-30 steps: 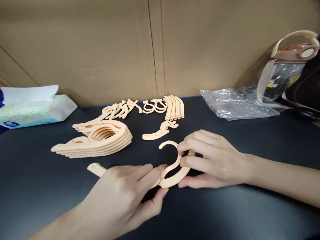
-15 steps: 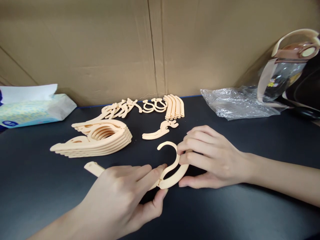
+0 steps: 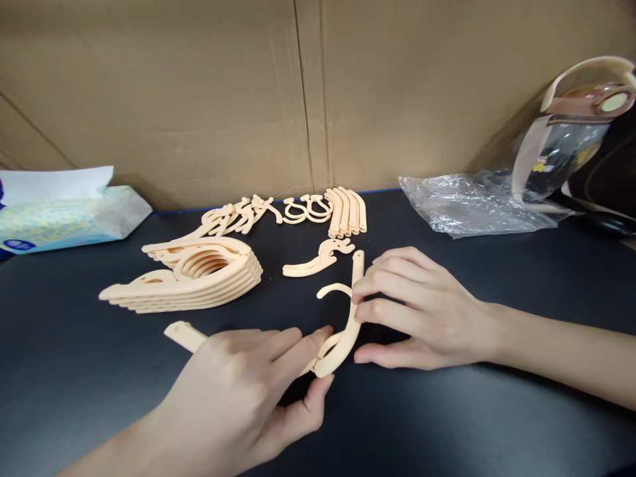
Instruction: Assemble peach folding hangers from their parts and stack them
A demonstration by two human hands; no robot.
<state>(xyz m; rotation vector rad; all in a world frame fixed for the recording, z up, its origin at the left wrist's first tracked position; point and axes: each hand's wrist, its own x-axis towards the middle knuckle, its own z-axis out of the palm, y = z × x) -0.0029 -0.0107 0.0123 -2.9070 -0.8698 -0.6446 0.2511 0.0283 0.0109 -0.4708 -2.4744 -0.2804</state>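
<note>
My left hand (image 3: pixel 248 391) pinches the joint of a peach plastic folding hanger (image 3: pixel 338 344) between thumb and forefinger, just above the black table (image 3: pixel 447 424). One arm of the hanger sticks out to the left past my knuckles. My right hand (image 3: pixel 417 311) grips the hanger's other arm, which now stands raised and points away from me, beside the small hook (image 3: pixel 334 289). A single loose hanger arm (image 3: pixel 318 260) lies just behind.
A stack of hanger bodies (image 3: pixel 193 278) lies to the left. Rows of arms (image 3: pixel 238 217), rings (image 3: pixel 308 210) and curved strips (image 3: pixel 346 213) line the cardboard wall (image 3: pixel 308 93). A tissue pack (image 3: pixel 59 212) sits far left; a clear plastic bag (image 3: pixel 472 205) and bottle (image 3: pixel 571 132) far right.
My right hand has swung the hanger's right arm up from lying flat to pointing away from me. My left hand has stayed on the joint.
</note>
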